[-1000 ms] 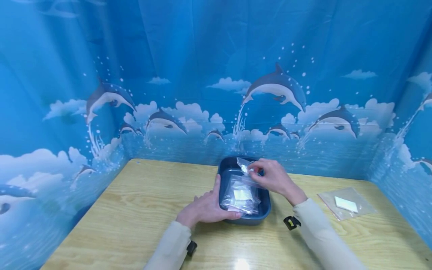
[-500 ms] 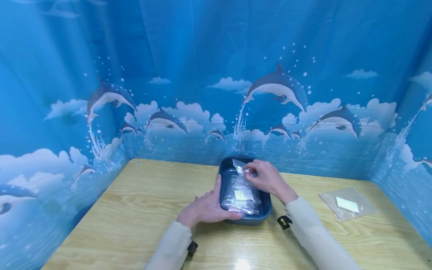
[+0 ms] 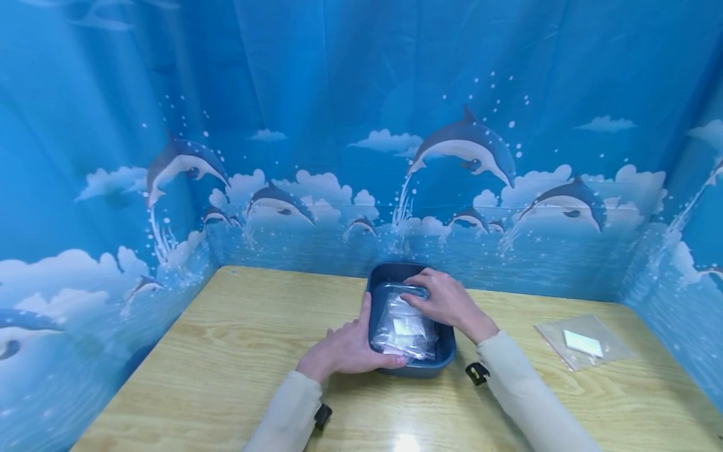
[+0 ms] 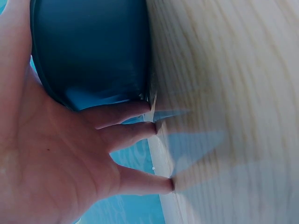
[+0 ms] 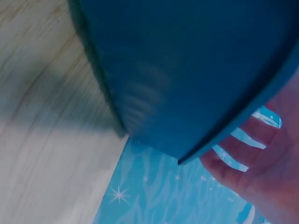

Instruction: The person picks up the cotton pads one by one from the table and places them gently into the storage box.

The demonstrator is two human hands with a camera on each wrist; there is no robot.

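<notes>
A dark blue tray point(image 3: 447, 351) stands on the wooden table point(image 3: 237, 351), filled with several clear plastic bags point(image 3: 404, 329) that hold white cards. My left hand point(image 3: 351, 346) braces the tray's front left corner, thumb up along the left wall and fingers straight against the front. In the left wrist view, that left hand point(image 4: 60, 158) lies flat beside the tray's wall point(image 4: 88, 46). My right hand point(image 3: 443, 300) reaches over the tray's far end, fingers laid on the top bag point(image 3: 402, 290). The right wrist view shows the tray's outer wall point(image 5: 187, 60) and the right hand's spread fingers point(image 5: 243, 154).
One more clear bag with a white card point(image 3: 582, 342) lies on the table at the right. A blue dolphin-print curtain point(image 3: 361, 157) closes off the back and both sides. Bare wood lies to the left and in front of the tray.
My right hand has come down from above the tray's far rim, and the small bag it pinched now lies flat under its fingers. The left hand has stayed put.
</notes>
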